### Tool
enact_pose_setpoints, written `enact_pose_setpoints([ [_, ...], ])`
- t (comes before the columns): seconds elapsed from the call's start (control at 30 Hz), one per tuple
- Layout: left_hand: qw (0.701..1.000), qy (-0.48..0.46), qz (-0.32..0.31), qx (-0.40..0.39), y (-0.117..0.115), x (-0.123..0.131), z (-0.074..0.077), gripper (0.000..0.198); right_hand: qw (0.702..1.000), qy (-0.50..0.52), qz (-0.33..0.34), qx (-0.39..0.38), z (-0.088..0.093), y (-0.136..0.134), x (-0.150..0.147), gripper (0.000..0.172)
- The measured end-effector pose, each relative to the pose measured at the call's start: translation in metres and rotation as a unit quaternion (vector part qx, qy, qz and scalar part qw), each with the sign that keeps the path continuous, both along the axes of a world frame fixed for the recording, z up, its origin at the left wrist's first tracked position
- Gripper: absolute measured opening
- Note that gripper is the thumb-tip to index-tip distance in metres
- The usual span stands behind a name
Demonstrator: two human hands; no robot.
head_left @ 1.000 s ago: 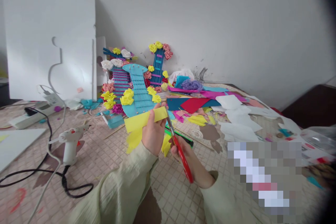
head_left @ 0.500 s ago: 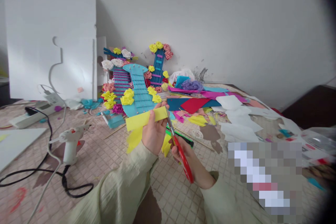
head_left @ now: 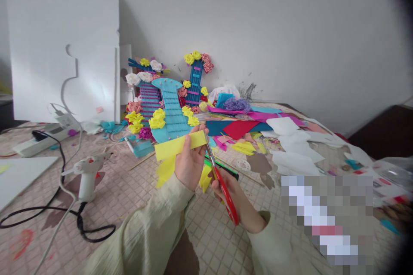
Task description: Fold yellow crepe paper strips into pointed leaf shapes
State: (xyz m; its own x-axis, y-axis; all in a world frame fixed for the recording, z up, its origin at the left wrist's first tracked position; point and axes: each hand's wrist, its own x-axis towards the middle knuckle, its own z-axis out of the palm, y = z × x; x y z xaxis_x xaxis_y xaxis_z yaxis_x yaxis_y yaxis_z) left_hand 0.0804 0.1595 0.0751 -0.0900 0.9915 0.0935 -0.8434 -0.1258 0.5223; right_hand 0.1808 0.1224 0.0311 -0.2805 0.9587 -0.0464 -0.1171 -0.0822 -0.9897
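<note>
My left hand [head_left: 188, 167] pinches a folded yellow paper strip [head_left: 169, 145], its thumb lying across the front. In my right hand [head_left: 230, 191] is a pair of red-handled scissors [head_left: 226, 195]. The scissor blades point up and meet the right end of the strip; whether they are parted I cannot tell. Below my hands, more yellow paper [head_left: 166, 171] lies on the table. A green and black cutter [head_left: 222, 167] is partly hidden behind my right hand. Just beyond the strip stands a light blue decorated panel [head_left: 171, 107] with yellow paper flowers [head_left: 157, 119].
A white glue gun [head_left: 88, 176] with a looping cable stands on the left, near a power strip [head_left: 45, 141]. Coloured paper sheets [head_left: 240, 129] and white paper pieces [head_left: 293, 161] cover the back right. A white board [head_left: 61, 51] leans against the wall.
Hands, strip and scissors keep nearly the same pose. The whole view has shifted very slightly.
</note>
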Motion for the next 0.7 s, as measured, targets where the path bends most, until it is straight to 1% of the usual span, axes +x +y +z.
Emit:
enact_pose_setpoints([
  [0.13, 1.0, 0.002, 0.0, 0.004, 0.0002, -0.0004, -0.0007, 0.028, 1.0, 0.002, 0.005, 0.009, 0.0014, 0.0001, -0.0006, 0.042],
  [0.33, 1.0, -0.002, 0.0, 0.009, 0.0022, -0.0005, -0.0016, 0.028, 1.0, 0.002, 0.014, -0.012, 0.0054, 0.0005, 0.0008, 0.048],
  [0.5, 1.0, -0.009, 0.003, 0.004, 0.001, -0.0004, -0.0004, 0.028, 1.0, 0.0, 0.004, -0.004, 0.0059, -0.0011, 0.0002, 0.045],
  [0.7, 1.0, -0.011, 0.005, 0.003, -0.0006, 0.0001, 0.0012, 0.028, 1.0, -0.009, -0.007, -0.017, 0.0068, -0.0025, -0.0007, 0.043],
])
